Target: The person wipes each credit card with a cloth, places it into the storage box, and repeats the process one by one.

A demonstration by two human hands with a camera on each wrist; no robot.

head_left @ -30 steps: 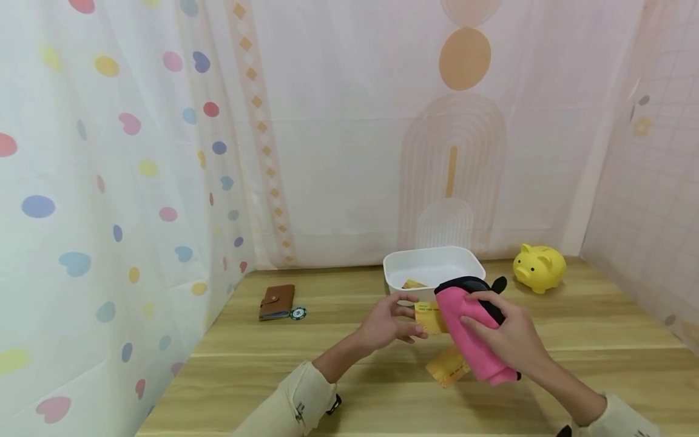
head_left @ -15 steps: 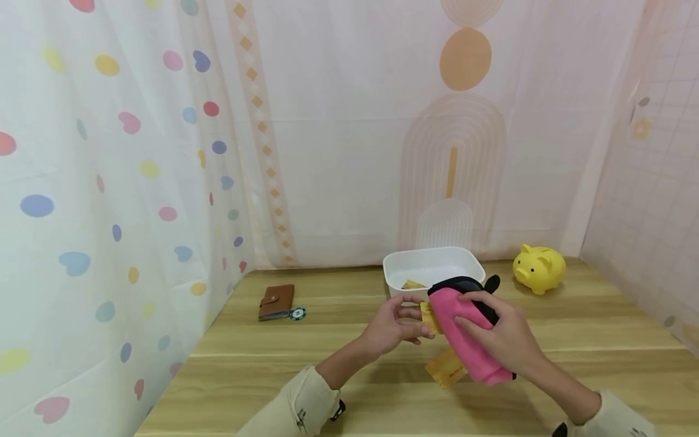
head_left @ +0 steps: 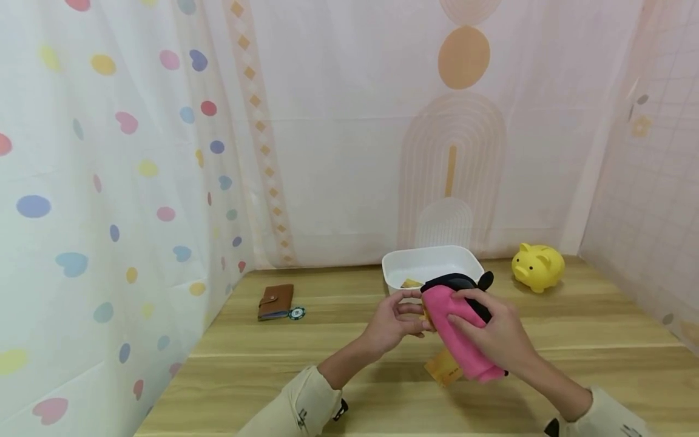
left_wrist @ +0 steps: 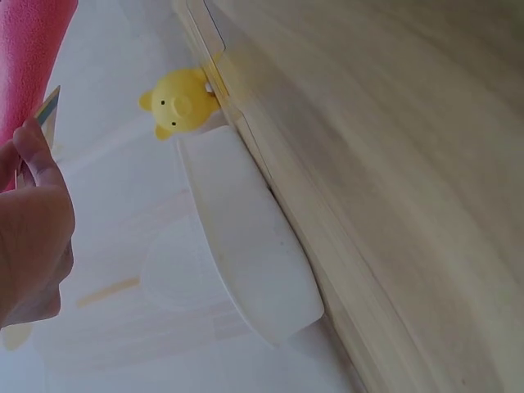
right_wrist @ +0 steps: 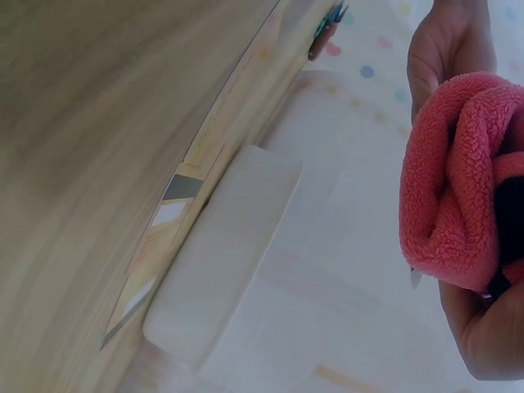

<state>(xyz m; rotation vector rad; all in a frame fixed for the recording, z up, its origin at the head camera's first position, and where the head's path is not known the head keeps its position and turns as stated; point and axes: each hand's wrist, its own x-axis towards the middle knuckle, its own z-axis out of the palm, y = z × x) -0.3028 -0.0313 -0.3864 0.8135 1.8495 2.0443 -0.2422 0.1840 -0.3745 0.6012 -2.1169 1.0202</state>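
While your right hand [head_left: 499,334] grips a pink pouch [head_left: 461,334] tilted at right of centre in the lower half of the head frame, your left hand [head_left: 389,325] pinches a gold card [left_wrist: 47,110] at the pouch's left side. Little of the card shows from above, and whether its far end lies inside the pouch or behind it, you cannot tell. The fleecy, creased cloth in the right wrist view suggests a light, soft body that should sag and fold under pressure; you would do best to hold it near its black-trimmed upper end, thumb and fingers spread, without squeezing the sides together. The card looks thin, smooth and fairly stiff, likely slick on its faces, so take it by the near edge and keep it flat to avoid a bend or a slip. Below the pouch, a second card [head_left: 445,367] lies flat on the wooden tabletop [head_left: 246,376], partly covered from view; a fingertip under one edge should lift it better than a pinch from above. Behind your hands stands a white bin [head_left: 431,258], with a yellow piggy bank [head_left: 537,269] well apart from you at right.
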